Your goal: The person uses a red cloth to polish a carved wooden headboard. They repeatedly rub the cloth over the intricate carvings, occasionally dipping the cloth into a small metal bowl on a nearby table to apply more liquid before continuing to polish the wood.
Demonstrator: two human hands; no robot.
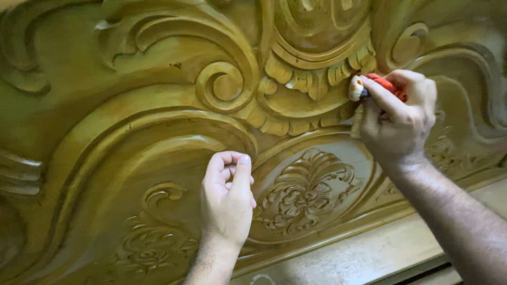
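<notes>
A large carved wooden panel [132, 121] with scrolls, leaves and flower motifs fills the view, coated in a glossy yellow-brown finish. My right hand [401, 119] grips a small brush with a red handle [383, 83], and its pale tip [356, 88] touches the leaf carving near the upper right. My left hand [228, 198] hovers loosely curled over the lower middle of the panel, next to a carved flower medallion [306, 192]. It holds nothing, and its fingers are folded toward the palm.
A paler, unfinished wooden ledge [369, 253] runs along the panel's lower right edge. A spiral scroll [224, 84] sits above my left hand.
</notes>
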